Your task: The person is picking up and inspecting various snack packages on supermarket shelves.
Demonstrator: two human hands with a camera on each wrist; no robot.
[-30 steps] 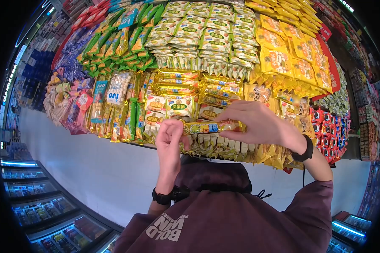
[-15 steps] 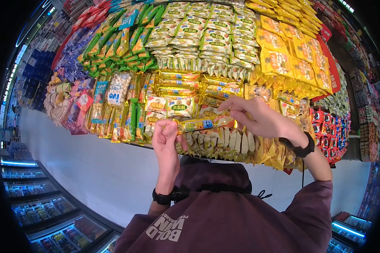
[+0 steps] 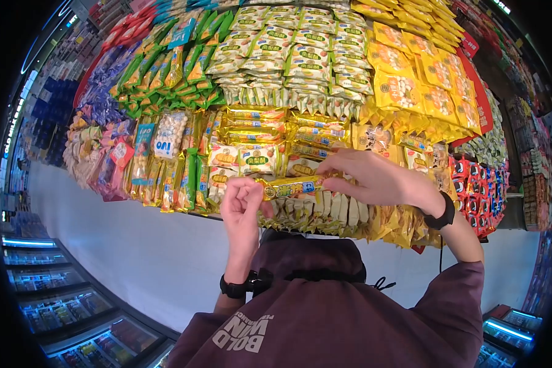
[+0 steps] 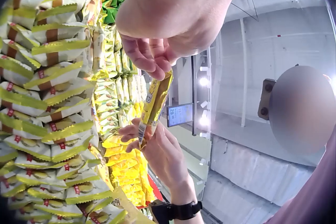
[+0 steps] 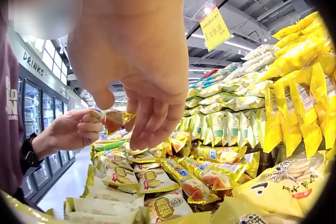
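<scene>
A long snack bar in a yellow wrapper (image 3: 293,187) is held level in front of the display. My left hand (image 3: 241,201) pinches its left end between thumb and fingers. My right hand (image 3: 374,178) is at the bar's other end, thumb below and fingers above it. In the left wrist view, the right hand's fingers (image 4: 127,132) are spread loosely beside the wrapper (image 4: 152,103). The right wrist view has these fingers hanging down, relaxed, close to the bar (image 5: 113,120). Just beneath lie packed white-and-yellow pastry packets (image 3: 316,211).
Similar yellow bars (image 3: 254,126) are stacked behind the hands. Green packets (image 3: 159,61) fill the back left, and yellow bags (image 3: 411,86) the right. Red packets (image 3: 478,190) lie at the far right. Pale floor (image 3: 122,245) runs along the display's front.
My right hand first drew back up from the bar's right end, then came down to it again. My left hand keeps its pinch; the bar tilted up slightly and levelled again.
</scene>
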